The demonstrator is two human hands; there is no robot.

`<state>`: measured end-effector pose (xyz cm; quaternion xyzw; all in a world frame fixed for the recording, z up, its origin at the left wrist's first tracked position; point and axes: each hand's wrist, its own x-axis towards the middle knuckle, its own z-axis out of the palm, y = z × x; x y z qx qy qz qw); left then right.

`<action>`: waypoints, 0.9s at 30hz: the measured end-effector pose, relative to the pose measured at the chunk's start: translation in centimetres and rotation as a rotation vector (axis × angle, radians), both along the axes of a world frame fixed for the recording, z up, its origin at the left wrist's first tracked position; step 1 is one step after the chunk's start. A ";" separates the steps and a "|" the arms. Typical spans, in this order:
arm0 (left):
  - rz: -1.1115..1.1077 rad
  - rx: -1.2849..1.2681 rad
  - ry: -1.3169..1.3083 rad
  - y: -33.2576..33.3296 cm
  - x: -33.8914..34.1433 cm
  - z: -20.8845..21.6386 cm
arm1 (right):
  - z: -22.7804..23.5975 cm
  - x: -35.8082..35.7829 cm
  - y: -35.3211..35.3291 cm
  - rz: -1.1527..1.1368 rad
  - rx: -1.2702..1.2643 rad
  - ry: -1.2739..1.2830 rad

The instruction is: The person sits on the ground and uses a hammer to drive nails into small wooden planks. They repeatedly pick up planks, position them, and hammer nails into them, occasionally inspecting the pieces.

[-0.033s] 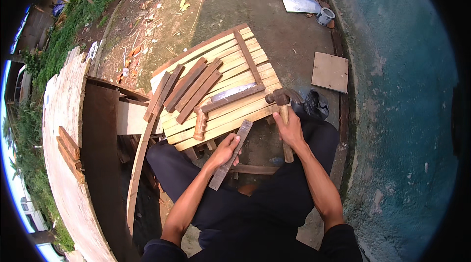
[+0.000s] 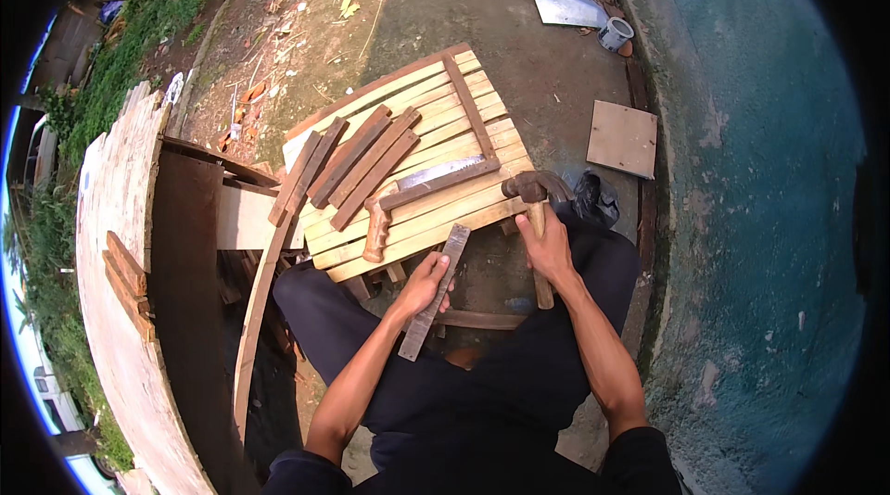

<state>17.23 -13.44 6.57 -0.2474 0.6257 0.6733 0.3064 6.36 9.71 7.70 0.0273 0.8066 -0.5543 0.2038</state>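
My left hand [image 2: 423, 286] is closed around a short, flat, grey-brown wooden strip [image 2: 454, 249], which slants over my lap with its far end by the near edge of the slatted wooden table [image 2: 440, 234]. In my right hand [image 2: 549, 247] is a claw hammer [image 2: 527, 187], gripped by its wooden handle just below the head, with the head up beside the table's right corner. On the slats lies a handsaw [image 2: 378, 228] with a wooden grip. Its blade is partly covered by an L-shaped pair of joined brown strips [image 2: 471, 110].
Several brown wooden strips [image 2: 357, 166] lie on the table's left half. A long narrow batten [image 2: 255, 337] leans at its left. Farther left stands a pale wooden board [image 2: 116, 189] with short pieces on it. A blue-green wall [image 2: 742, 217] bounds the right; a black plastic bag [image 2: 596, 198] lies nearby.
The wooden strip in my left hand has tilted slightly more upright, its far end shifting a little left. The hammer head has turned slightly in my right hand.
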 end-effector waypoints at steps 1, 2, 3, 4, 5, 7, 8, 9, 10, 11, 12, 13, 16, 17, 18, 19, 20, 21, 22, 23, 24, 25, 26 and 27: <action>0.066 0.028 0.027 0.2 0.7 -0.8 | -0.3 0.6 0.4 0.026 -0.008 0.107; 0.131 0.029 0.004 0.2 0.7 -1.7 | -0.9 0.6 0.4 0.059 0.001 0.142; 0.129 0.025 0.025 0.4 1.2 -2.3 | -1.3 1.1 0.4 0.081 0.016 0.177; 0.130 0.013 0.030 0.3 1.4 -2.8 | -1.8 1.2 0.1 0.102 0.027 0.213; 0.135 -0.004 0.027 0.3 1.7 -3.2 | -2.2 1.6 -0.3 0.126 0.029 0.213; 0.178 0.052 0.000 0.2 1.9 -3.6 | -2.6 2.5 -1.3 0.190 0.010 0.218; 0.199 0.087 -0.021 0.3 2.0 -3.7 | -2.6 3.1 -1.8 0.221 -0.001 0.204; 0.216 0.061 -0.005 0.3 2.1 -3.7 | -2.4 3.6 -2.4 0.243 0.016 0.247; 0.232 0.042 0.003 0.4 2.1 -3.7 | -2.1 4.1 -2.9 0.264 0.034 0.290; 0.251 0.011 -0.009 0.6 2.2 -3.6 | -1.7 4.5 -3.4 0.272 0.061 0.335; 0.230 -0.014 0.000 0.8 2.3 -3.5 | -1.5 4.9 -3.9 0.270 0.118 0.310; 0.210 -0.053 -0.005 0.9 2.2 -3.4 | -1.2 5.1 -4.2 0.289 0.115 0.333; 0.193 -0.104 -0.025 1.3 2.0 -2.9 | -1.1 5.9 -5.2 0.301 0.163 0.240; 0.197 -0.098 -0.029 1.4 1.9 -2.7 | -1.3 6.1 -5.6 0.296 0.160 0.246; 0.201 -0.099 -0.024 1.4 1.9 -2.6 | -1.4 6.3 -5.9 0.283 0.122 0.286; 0.197 -0.109 -0.030 1.4 1.8 -2.4 | -1.6 6.4 -6.4 0.303 0.186 0.256; 0.194 -0.124 -0.028 1.4 1.7 -2.3 | -1.7 6.5 -6.9 0.314 0.215 0.260; 0.189 -0.134 -0.021 1.5 1.5 -2.3 | -1.6 6.5 -7.1 0.327 0.275 0.183; 0.184 -0.141 -0.016 1.6 1.4 -2.3 | -1.4 6.3 -7.2 0.305 0.200 0.242; 0.176 -0.146 -0.008 1.6 1.3 -2.5 | -1.0 6.1 -7.2 0.284 0.153 0.219; 0.175 -0.145 -0.011 1.6 1.0 -2.7 | -0.6 5.7 -7.2 0.266 0.104 0.197; 0.183 -0.171 0.024 1.7 0.8 -3.0 | 0.0 5.4 -6.8 0.152 0.127 0.057; 0.193 -0.183 0.028 1.9 1.0 -3.2 | 0.4 5.0 -6.5 0.114 0.106 0.128; 0.189 -0.183 -0.011 2.2 1.2 -3.4 | 0.8 4.9 -6.1 0.035 0.063 0.068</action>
